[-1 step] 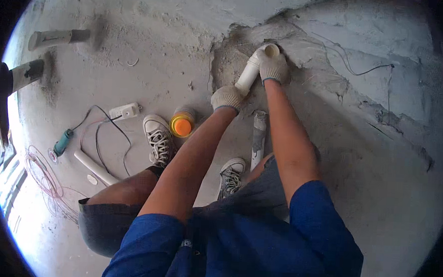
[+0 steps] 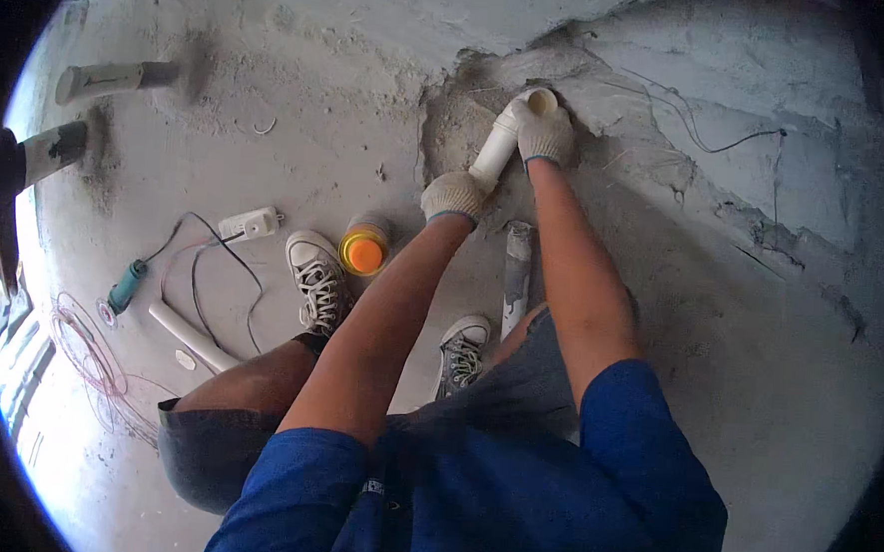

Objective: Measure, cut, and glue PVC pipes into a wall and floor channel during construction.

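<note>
Gripping the white pipe (image 2: 495, 155) at its 2 ends, both gloved hands are closed on it. The left hand (image 2: 452, 197) is clamped around the lower end, with the pipe running up and to the right from it; the right hand (image 2: 546, 136) wraps the upper end from the right, just below the fitting (image 2: 540, 103), whose round mouth gapes open and shows a cream-coloured inner wall. The pipe slants across a broken-out hollow (image 2: 445, 144) of rough rubble; whether it touches the bottom I cannot tell. Just beside the left shoe (image 2: 316, 279) sits 1 container (image 2: 353, 262) with a yellow rim, closed by an orange cap (image 2: 366, 255), so its contents are hidden. Right behind it shows a grey rounded form (image 2: 371, 222); I cannot tell if it belongs to the same container. Between the forearms lies a grey-smeared pipe (image 2: 517, 270).
</note>
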`<state>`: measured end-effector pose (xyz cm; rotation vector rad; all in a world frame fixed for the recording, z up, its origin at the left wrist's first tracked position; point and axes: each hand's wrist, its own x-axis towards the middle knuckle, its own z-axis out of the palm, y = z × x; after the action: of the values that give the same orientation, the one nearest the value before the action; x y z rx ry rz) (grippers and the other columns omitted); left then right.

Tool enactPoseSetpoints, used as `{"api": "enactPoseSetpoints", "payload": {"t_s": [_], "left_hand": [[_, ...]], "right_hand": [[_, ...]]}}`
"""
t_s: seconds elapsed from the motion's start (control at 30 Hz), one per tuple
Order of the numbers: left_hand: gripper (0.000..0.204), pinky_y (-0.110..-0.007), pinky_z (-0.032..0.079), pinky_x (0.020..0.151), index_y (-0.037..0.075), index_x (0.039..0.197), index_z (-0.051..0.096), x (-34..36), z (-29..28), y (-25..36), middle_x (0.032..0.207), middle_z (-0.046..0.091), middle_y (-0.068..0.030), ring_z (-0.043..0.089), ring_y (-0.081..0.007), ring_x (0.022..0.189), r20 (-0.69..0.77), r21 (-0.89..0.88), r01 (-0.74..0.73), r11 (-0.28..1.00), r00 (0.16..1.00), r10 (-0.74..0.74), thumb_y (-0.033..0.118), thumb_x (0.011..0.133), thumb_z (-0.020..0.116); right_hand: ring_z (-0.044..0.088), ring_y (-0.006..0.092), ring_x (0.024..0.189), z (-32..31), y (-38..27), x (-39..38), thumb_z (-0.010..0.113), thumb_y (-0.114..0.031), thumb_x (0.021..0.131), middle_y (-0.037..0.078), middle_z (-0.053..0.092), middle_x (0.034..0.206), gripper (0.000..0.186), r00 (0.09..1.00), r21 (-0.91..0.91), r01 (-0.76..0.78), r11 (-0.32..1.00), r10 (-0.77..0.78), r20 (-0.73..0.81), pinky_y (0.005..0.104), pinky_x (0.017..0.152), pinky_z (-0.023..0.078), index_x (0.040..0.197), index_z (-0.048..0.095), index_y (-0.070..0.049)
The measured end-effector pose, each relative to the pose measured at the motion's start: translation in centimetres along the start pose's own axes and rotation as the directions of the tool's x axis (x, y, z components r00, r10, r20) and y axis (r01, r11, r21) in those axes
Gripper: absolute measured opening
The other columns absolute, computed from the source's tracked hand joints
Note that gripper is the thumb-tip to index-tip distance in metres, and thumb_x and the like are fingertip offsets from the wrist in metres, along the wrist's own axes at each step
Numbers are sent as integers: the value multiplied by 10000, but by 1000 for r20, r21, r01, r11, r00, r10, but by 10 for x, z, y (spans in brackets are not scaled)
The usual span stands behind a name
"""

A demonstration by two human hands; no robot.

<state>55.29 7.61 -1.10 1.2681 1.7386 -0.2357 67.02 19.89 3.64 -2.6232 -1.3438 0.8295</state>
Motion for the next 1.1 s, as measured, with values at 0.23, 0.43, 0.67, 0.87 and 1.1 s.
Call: {"api": "enactPoseSetpoints", "payload": {"t_s": [0.23,0.43,0.67,0.87,1.1], "left_hand": [[456,-481,573,909,111,1162,774,2,-9,0,1182,754,-163,730,-336,1106,32,-11,13,1000,999,-13,481,968,593],[434,-469,574,918,114,1172,774,-3,-6,-3,1172,759,-158,729,-336,1112,16,12,16,1000,1000,-16,458,970,603],[401,-463,572,931,103,1187,762,-1,-8,0,1188,750,-170,727,-335,1113,19,-39,41,998,999,-40,409,969,621],[367,-480,573,918,88,1153,765,-14,-22,-6,1156,754,-172,730,-350,1092,-29,71,-55,996,998,58,364,978,599],[304,-468,553,925,83,1126,747,-79,-92,-34,1086,741,-211,703,-389,1088,-46,86,-284,955,956,288,299,954,620]], "right_hand": [[632,407,1247,-5,-5,3,805,-551,743,266,639,1362,829,997,92,78,993,-80,21,483,1035,510,1332,639,9],[650,384,1224,13,5,16,802,-515,747,266,671,1300,751,1000,115,-30,993,29,12,465,1028,516,1267,680,13],[670,362,1175,-36,45,19,723,-401,824,238,662,1330,633,834,-293,477,829,-322,448,461,1027,515,1300,654,11],[713,422,1022,-60,51,16,561,-195,961,261,705,1183,582,709,-509,702,498,-555,434,534,877,561,1515,435,-71],[727,339,945,-40,41,12,564,-155,964,186,719,1132,567,780,-310,601,736,-456,429,479,800,584,1512,432,-95]]}}
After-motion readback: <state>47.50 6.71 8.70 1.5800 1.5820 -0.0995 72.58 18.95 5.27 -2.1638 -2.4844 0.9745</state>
